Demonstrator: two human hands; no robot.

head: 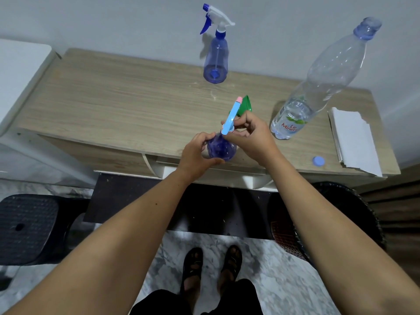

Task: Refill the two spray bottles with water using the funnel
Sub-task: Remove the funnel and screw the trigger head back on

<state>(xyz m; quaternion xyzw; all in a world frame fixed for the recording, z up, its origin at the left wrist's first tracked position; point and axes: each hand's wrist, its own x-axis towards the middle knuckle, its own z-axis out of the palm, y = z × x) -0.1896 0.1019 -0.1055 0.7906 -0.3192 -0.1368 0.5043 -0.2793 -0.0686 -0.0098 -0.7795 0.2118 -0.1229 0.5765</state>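
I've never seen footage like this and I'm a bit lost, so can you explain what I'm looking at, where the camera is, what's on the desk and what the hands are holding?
There is no machine here: these are a person's two bare arms, filmed by one wide-angle camera worn on their head, looking forward and down, so you also see their sandalled feet.

The left hand grips the round purple spray bottle near the front edge of the wooden desk. The right hand holds its collar, below the light blue spray head, perhaps twisting it.

Behind the hands lies a green funnel. At the back stands a second spray bottle, with its white and blue trigger head on. To the right stand an uncapped water bottle, partly full, its blue cap on the desk, and a stack of white paper.
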